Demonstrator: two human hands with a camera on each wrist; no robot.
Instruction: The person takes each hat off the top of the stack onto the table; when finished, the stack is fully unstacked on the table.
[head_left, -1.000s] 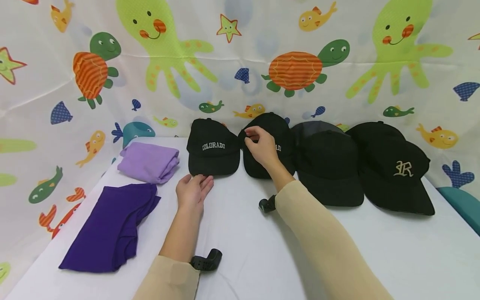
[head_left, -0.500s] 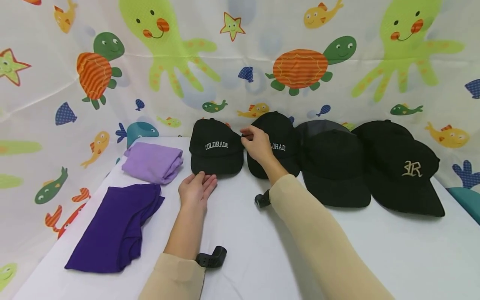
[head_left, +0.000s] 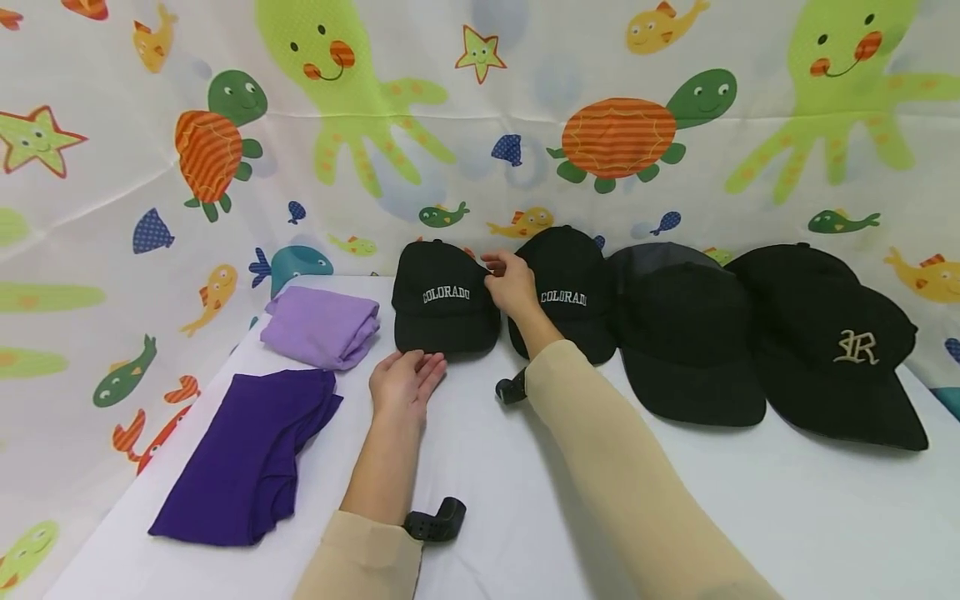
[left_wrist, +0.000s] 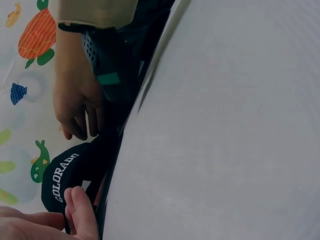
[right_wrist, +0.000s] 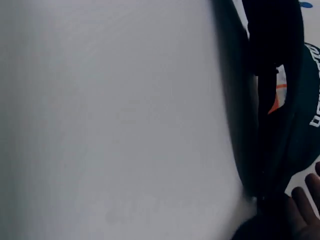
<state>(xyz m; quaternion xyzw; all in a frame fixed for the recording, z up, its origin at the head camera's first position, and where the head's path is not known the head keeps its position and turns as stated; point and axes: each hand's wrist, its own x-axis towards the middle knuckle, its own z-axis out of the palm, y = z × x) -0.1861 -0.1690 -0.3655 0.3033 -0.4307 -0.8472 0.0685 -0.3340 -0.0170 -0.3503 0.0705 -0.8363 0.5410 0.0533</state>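
Observation:
A black baseball cap (head_left: 447, 296) lettered COLORADO stands near the wall cloth in the head view, leftmost of a row. My left hand (head_left: 405, 385) is at the front edge of its brim, palm turned up, fingers fairly straight. In the left wrist view, those fingers (left_wrist: 82, 210) lie beside the brim; firm contact cannot be made out. My right hand (head_left: 515, 287) reaches to the same cap's right side with loosely bent fingers. The right wrist view shows its spread fingers (right_wrist: 302, 202) close to the cap. A second COLORADO cap (head_left: 577, 279) stands behind that hand, partly covered.
Farther right are a plain black cap (head_left: 686, 358) and a black cap with an R emblem (head_left: 862, 367), each overlapping a cap behind. Folded lilac cloth (head_left: 322, 325) and dark purple cloth (head_left: 243, 458) lie left on the white table (head_left: 517, 517). A patterned curtain (head_left: 420, 50) hangs behind.
The head view has shifted, so everything appears farther right. My right hand has moved left from in front of the second cap to the first cap's side. My left hand stays by the brim.

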